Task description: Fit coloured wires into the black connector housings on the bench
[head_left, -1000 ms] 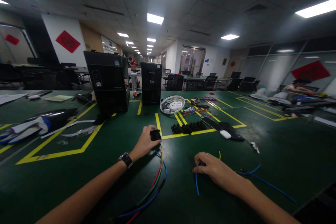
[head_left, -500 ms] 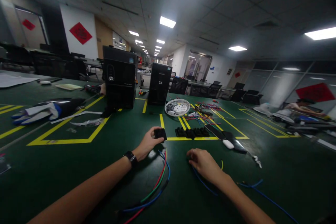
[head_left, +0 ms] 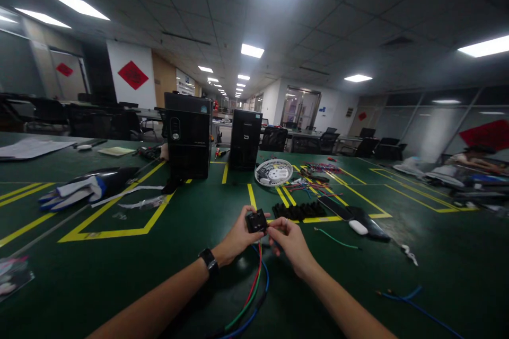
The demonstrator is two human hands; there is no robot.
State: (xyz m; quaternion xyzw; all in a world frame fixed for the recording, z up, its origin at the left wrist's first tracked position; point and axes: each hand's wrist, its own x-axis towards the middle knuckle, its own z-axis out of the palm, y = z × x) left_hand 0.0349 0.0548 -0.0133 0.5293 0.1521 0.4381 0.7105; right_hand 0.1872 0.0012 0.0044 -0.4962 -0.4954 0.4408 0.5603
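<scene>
My left hand (head_left: pixel 236 237), with a black watch on its wrist, grips a small black block (head_left: pixel 256 221) with holes in its face. Fingers of my right hand (head_left: pixel 292 243) are pinched together at the block's right side on what looks like the end of a blue wire, mostly hidden by the fingers. Below the block hang a red wire (head_left: pixel 253 288), a green wire (head_left: pixel 248 304) and another blue wire (head_left: pixel 265 288); whether they are fixed into it I cannot tell. A short green wire (head_left: pixel 338 240) lies to the right.
Behind my hands is a row of black blocks (head_left: pixel 298 212). A white basket (head_left: pixel 274 174) stands beyond it, near two black computer cases (head_left: pixel 186 137). A phone (head_left: pixel 336 206), a white earbud case (head_left: pixel 358 228) and a blue wire (head_left: pixel 421 307) lie at right; gloves (head_left: pixel 73 193) at left.
My right hand has moved left and up from the table to the black block. The blue wire that was under it no longer lies there. The left hand's block has turned, its holes now showing.
</scene>
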